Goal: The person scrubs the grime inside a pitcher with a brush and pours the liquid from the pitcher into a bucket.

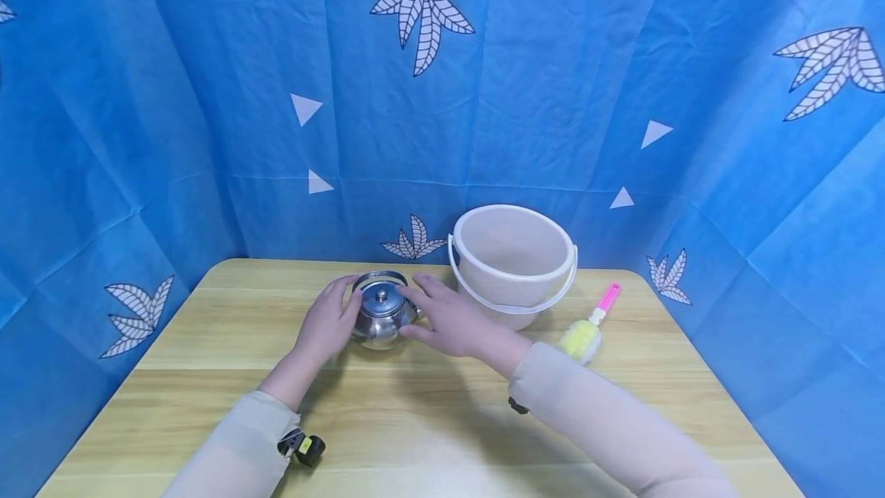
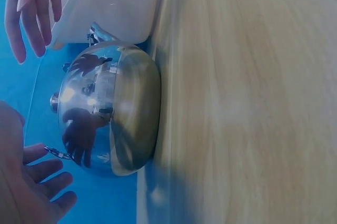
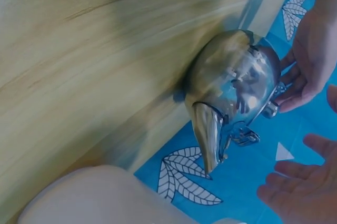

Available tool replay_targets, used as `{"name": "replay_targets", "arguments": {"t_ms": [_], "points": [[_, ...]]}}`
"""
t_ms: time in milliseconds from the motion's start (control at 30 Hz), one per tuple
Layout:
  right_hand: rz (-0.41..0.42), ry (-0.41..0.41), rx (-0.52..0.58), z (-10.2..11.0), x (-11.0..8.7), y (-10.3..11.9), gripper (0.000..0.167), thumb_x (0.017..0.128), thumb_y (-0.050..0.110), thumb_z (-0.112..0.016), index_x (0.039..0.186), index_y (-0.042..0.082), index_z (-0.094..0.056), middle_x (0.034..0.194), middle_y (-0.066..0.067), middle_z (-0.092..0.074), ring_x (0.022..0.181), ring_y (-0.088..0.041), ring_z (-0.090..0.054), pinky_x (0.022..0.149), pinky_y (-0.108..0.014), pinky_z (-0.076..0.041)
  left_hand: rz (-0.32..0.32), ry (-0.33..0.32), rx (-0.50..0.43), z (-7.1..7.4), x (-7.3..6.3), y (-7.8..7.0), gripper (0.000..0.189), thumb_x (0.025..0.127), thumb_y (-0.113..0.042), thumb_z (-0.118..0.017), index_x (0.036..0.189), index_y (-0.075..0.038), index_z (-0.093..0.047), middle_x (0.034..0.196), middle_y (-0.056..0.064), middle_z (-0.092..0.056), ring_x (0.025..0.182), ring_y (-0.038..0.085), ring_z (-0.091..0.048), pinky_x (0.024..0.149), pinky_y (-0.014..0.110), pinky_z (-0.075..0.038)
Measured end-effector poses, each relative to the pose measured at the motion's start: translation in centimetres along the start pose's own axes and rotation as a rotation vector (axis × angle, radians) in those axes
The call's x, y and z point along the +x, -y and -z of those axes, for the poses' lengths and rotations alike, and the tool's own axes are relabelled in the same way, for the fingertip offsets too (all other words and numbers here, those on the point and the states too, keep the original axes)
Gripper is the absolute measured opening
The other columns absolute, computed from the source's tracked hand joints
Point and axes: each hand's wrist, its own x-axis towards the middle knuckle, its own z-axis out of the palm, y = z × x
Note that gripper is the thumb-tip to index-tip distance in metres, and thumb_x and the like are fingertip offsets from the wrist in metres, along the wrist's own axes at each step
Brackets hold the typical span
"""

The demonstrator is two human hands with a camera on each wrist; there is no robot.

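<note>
A shiny steel kettle [image 1: 382, 319] with a knobbed lid [image 1: 381, 298] and a raised hoop handle [image 1: 379, 276] stands upright on the wooden table. My left hand [image 1: 330, 321] is at its left side, fingers relaxed and spread. In the left wrist view a finger of that hand [image 2: 37, 176] is right at the handle's end. On the other side, my right hand [image 1: 445, 319] hovers by the spout with fingers extended. The right wrist view shows the spout [image 3: 208, 137] beside the open palm of my right hand [image 3: 303, 184]; neither hand grips anything.
Just right of the kettle stands a white bucket [image 1: 515, 290], its handle hanging toward me. A duster brush [image 1: 582, 340] with a yellow-white head and pink handle lies farther right. Blue patterned cloth [image 1: 387, 137] hangs behind and along both sides of the table [image 1: 415, 436].
</note>
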Motion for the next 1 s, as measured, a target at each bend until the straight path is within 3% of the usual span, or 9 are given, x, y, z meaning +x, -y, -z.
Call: {"name": "replay_targets", "arguments": {"t_ms": [500, 767, 1000], "points": [[-0.028, -0.009, 0.083, -0.8, 1.2, 0.6, 0.069, 0.098, 0.045, -0.061, 0.157, 0.019, -0.035, 0.162, -0.019, -0.027, 0.148, -0.034, -0.028, 0.118, -0.045, -0.031, 0.021, 0.004, -0.022, -0.5, 0.1, 0.4, 0.048, 0.108, -0.029, -0.042, 0.147, -0.001, -0.044, 0.149, 0.025, -0.045, 0.134, 0.047, -0.044, 0.110, 0.062, -0.036], [-0.030, -0.011, 0.067, -1.2, 2.0, 0.9, 0.069, 0.099, 0.049, -0.058, 0.156, 0.017, -0.037, 0.161, -0.017, -0.029, 0.147, -0.032, -0.032, 0.118, -0.043, -0.031, 0.038, 0.016, -0.039, -0.7, 0.0, 0.5, 0.050, 0.108, -0.029, -0.040, 0.149, 0.000, -0.041, 0.150, 0.026, -0.042, 0.136, 0.047, -0.042, 0.111, 0.062, -0.034], [-0.010, -0.032, 0.083, -1.7, 2.9, 1.1, 0.066, 0.099, 0.042, -0.060, 0.154, 0.013, -0.039, 0.158, -0.018, -0.036, 0.145, -0.032, -0.035, 0.117, -0.044, -0.034, 0.052, 0.003, -0.067, -0.8, -0.1, 0.6, 0.049, 0.107, -0.026, -0.041, 0.148, 0.001, -0.041, 0.149, 0.028, -0.042, 0.135, 0.047, -0.042, 0.111, 0.063, -0.034]]}}
